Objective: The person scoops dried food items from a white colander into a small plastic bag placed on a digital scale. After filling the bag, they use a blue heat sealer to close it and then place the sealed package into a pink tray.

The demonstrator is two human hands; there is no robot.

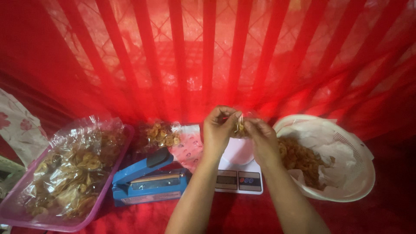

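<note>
Both hands are raised together above the white kitchen scale (239, 175), pinching the mouth of a small clear bag (239, 126) of yellow-brown chips. The left hand (218, 130) grips one side of the bag's top, thumb and fingers closed on the plastic; the right hand (262, 141) holds the other side, fingertips close to the left's.

Risks, as a judgement:
- The bag hangs in the air between the fingertips — if one pinch slips, it could drop onto the scale and spill chips across the red cloth (381, 212).
- The chips look thin and brittle; a tight squeeze through the plastic would likely crack them.
- The right forearm passes close by the white basket (362, 182) of loose chips just right of the right hand; a careless elbow could tip it.
- The blue heat sealer (149, 181) sits low and to the left of the left hand; its bar could catch a finger or loose plastic.

The bag itself: small, see-through, crinkled, partly hidden by the fingers. How full it is I cannot tell — glare from the red backdrop washes out that area.

Further left of the left hand, a pink tray (108, 175) holds filled bags (71, 169); another filled bag (161, 135) lies behind the sealer.
</note>
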